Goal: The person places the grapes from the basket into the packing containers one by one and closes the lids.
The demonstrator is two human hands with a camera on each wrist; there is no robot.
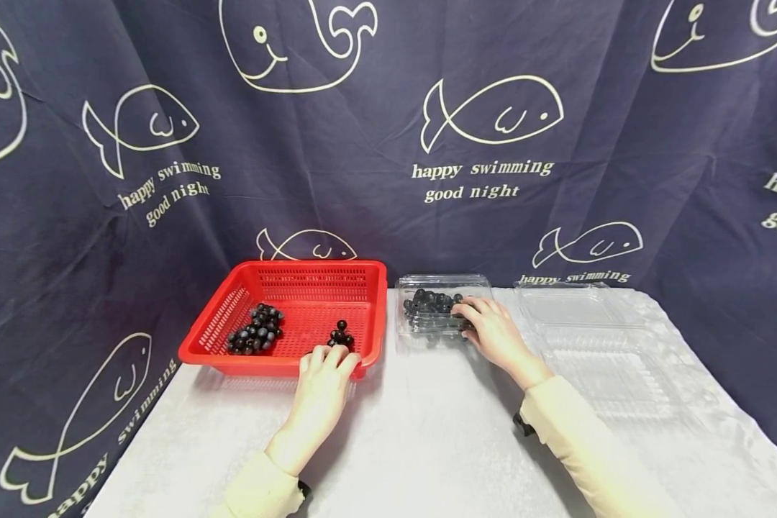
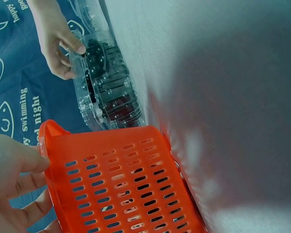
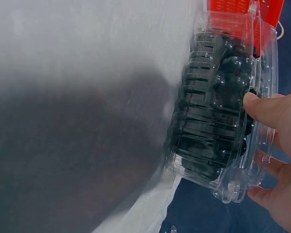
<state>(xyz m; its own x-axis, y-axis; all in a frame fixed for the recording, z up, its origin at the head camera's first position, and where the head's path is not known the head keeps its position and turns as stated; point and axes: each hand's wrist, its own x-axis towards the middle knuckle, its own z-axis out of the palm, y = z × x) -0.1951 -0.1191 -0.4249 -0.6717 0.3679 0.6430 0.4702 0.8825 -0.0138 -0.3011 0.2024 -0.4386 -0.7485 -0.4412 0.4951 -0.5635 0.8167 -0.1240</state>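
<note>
A red plastic basket [image 1: 278,367] holds a larger bunch of dark grapes [image 1: 255,331] at its left and a small bunch [image 1: 341,337] at its right. My left hand [image 1: 326,370] reaches over the front rim beside the small bunch; its loosely bent fingers are partly hidden behind the basket wall in the left wrist view. Right of the basket, a clear plastic box [image 3: 199,97] contains dark grapes [image 1: 427,302]. At this box's right side is my right hand [image 1: 495,331], thumb [image 3: 264,109] at the near rim and fingers spread around its upper edge.
Another clear clamshell box [image 1: 602,367] lies unfolded on the right of the white-covered table [image 1: 414,446]. A dark blue cloth [image 1: 388,180] with fish drawings hangs behind and along the sides. The basket and filled box stand close together near the back.
</note>
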